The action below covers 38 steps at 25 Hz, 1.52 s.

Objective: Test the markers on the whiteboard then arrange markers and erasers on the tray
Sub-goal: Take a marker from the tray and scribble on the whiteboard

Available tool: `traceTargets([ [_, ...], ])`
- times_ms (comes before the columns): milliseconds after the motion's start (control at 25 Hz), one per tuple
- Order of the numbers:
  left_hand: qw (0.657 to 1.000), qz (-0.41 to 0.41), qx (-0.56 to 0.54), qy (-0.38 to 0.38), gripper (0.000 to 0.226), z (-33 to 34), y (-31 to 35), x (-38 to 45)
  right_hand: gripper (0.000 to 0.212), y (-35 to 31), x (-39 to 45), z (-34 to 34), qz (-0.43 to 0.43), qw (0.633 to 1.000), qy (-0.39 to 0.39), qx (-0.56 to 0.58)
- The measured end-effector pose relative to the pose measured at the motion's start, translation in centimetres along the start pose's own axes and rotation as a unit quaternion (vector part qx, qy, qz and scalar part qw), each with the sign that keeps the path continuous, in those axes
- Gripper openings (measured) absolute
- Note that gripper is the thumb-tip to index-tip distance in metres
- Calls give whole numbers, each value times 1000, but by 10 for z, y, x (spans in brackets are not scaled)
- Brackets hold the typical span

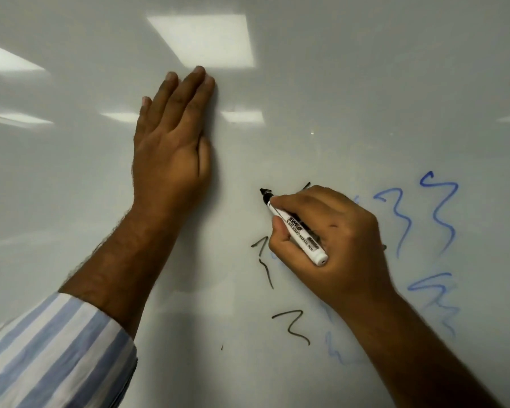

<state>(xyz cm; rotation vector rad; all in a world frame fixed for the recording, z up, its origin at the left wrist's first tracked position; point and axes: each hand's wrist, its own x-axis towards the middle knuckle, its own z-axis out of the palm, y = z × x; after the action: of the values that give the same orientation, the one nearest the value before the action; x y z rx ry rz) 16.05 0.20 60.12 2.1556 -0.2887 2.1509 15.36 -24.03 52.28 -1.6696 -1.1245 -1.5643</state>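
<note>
The right hand grips a marker, fingers and thumb curled round its white barrel, black tip pointing up and to the left and sitting right at the whiteboard. The cap is off, and the barrel's blunt end pokes out below the knuckles (printed lettering runs along it, too small to read fully). Left of the marker and higher on the board, the left hand lies flat, fingers straight and close together, palm pressed on the white surface, holding nothing. Its striped blue-and-white sleeve is pushed back along the forearm, down at the lower left of the marker. Just below the marker's tip sit short black squiggles, one thin stroke beside the thumb and a zigzag farther down. To the right of the marker, past the knuckles, blue squiggles run in wavy columns, the lower ones fainter and smeared. Above the marker, bright ceiling-light reflections gleam on the glossy board.
</note>
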Motion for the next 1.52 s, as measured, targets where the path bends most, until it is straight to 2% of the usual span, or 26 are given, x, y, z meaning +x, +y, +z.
traceTargets([
  [120,999,5,39,-22,68,-1,0,1,10,-1,11,-8,15,1000,5,-1],
  [440,998,1,53,-18,70,-2,0,-1,6,-12,-6,-23,19,996,-84,-20],
  [480,998,2,52,-19,71,-2,-1,-1,7,-11,-8,-29,21,997,-72,-16],
  [560,999,3,47,-21,71,-2,0,-2,9,-5,-7,-46,35,999,2,-15],
  [680,999,1,46,-21,71,-2,0,-2,12,12,5,-62,43,992,92,-69],
  [840,999,-2,41,-22,71,-2,1,-4,14,25,15,-60,42,995,50,-80],
  [920,999,-3,39,-22,71,-2,1,-4,13,26,14,-68,55,993,63,-77],
  [1160,999,-2,39,-22,71,-1,1,-6,9,14,2,-92,104,994,11,-12],
  [1320,999,-4,49,-24,72,0,0,-9,16,-14,-12,-63,22,996,-70,43],
  [1440,998,5,56,-36,73,-1,-2,-10,23,-24,-22,-5,-66,994,-88,-17],
  [1520,997,15,62,-45,74,-2,-3,-13,24,-28,-22,21,-79,993,-88,-25],
])
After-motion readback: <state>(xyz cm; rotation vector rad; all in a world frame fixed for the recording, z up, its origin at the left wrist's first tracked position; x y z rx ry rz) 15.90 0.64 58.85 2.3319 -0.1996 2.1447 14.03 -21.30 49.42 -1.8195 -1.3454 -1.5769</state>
